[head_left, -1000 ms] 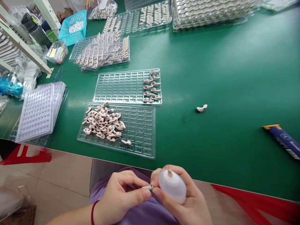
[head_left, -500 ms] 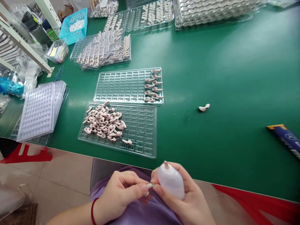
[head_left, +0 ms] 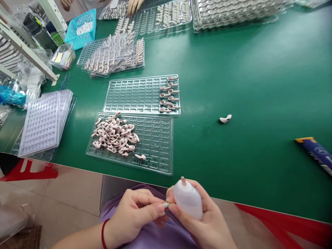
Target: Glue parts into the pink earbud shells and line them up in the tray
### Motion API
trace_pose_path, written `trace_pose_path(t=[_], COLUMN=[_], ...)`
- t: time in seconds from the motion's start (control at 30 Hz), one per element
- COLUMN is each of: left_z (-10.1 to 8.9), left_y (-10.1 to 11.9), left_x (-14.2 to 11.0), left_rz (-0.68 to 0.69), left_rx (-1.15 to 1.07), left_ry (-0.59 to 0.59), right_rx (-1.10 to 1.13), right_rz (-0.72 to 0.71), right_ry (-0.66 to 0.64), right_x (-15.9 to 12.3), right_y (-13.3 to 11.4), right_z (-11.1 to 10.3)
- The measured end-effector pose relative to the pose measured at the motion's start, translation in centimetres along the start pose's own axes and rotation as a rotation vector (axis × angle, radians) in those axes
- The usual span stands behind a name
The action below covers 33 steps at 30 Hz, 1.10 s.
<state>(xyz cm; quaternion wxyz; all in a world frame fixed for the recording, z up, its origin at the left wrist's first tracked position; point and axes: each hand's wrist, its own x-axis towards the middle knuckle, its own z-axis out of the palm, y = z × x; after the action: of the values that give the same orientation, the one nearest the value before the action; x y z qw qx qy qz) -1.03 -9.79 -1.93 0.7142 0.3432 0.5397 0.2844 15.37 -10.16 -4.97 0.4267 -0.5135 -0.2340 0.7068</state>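
Note:
My left hand pinches a small white earbud shell between thumb and fingertips, above my lap by the table edge. Wrapped in my right hand is a translucent white squeeze bottle with a brownish tip pointing up. My right thumb and index fingertip also meet at the end of the earbud shell, and the fingers partly hide it. Beyond my hands, a pile of loose earbud shells lies in a clear tray. Behind it, another clear tray has several shells lined up at its right end.
A single earbud shell and a blue tube lie to the right on the green table. Stacked white trays stand at left. Filled trays, a blue basket and a co-worker's hand are at the back.
A co-worker's hand has come in over the far tray at the back. My own hands have barely moved and keep their hold on the shell and the bottle.

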Motion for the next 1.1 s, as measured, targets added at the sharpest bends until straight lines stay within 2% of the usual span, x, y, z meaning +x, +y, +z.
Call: trace_pose_path(t=[0.37, 0.5, 0.67, 0.8, 0.87, 0.97, 1.1], left_z=[0.2, 0.3, 0.2, 0.1, -0.1, -0.6, -1.5], left_y=[0.3, 0.6, 0.5, -0.2, -0.6, -0.5, 0.2], left_x=[0.0, -0.1, 0.0, -0.1, 0.0, 0.3, 0.8], left_rz=[-0.01, 0.001, 0.029, -0.016, -0.053, -0.085, -0.101], left_rx=[0.011, 0.022, 0.065, -0.037, -0.125, -0.148, -0.045], left_ry=[0.007, 0.013, 0.025, 0.034, 0.074, 0.201, 0.343], right_rx=[0.118, 0.086, 0.042, -0.051, -0.091, -0.204, -0.483], right_rz=[0.011, -0.023, -0.034, -0.056, -0.09, -0.187, -0.439], right_ry=[-0.034, -0.045, 0.006, 0.05, 0.054, 0.047, -0.027], right_x=[0.0, 0.0, -0.2, -0.1, 0.0, 0.3, 0.9], right_y=[0.2, 0.3, -0.1, -0.8, -1.1, -1.1, -0.1], right_z=[0.2, 0.1, 0.5, 0.5, 0.0, -1.7, -4.1])
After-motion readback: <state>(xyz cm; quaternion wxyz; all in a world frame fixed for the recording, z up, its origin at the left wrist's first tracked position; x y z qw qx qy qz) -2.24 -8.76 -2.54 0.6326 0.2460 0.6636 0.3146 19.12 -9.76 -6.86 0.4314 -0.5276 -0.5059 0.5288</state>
